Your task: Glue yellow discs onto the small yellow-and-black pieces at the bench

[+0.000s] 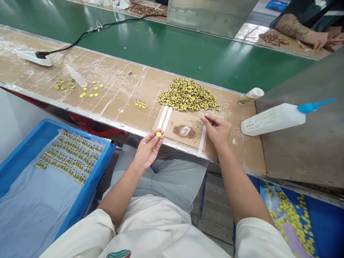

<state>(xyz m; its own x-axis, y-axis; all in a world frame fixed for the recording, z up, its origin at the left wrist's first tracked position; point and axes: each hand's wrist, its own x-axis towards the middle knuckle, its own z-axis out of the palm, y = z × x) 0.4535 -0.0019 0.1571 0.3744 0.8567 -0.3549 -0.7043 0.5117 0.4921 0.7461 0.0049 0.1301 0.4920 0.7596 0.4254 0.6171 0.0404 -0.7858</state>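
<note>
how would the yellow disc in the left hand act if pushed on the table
The yellow disc is probably light, being small enough for the left hand to pinch. It seems fairly stiff, keeping its round outline there. Being round, it might roll on edge, but would likelier slide lying flat.

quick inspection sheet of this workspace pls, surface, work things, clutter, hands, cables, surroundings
Surface: brown bench, scuffed; cardboard mat stained around a clear container
Work things: heap of small yellow-and-dark pieces behind the mat; similar pieces in rows in the blue tray
Clutter: loose yellow discs, small white bottle, blue-nozzled bottle
Hands: left hand holds a yellow disc; right hand pinched, contents too small to tell
Cables: black cable crosses the green surface
Surroundings: another person's hands at far right
</note>
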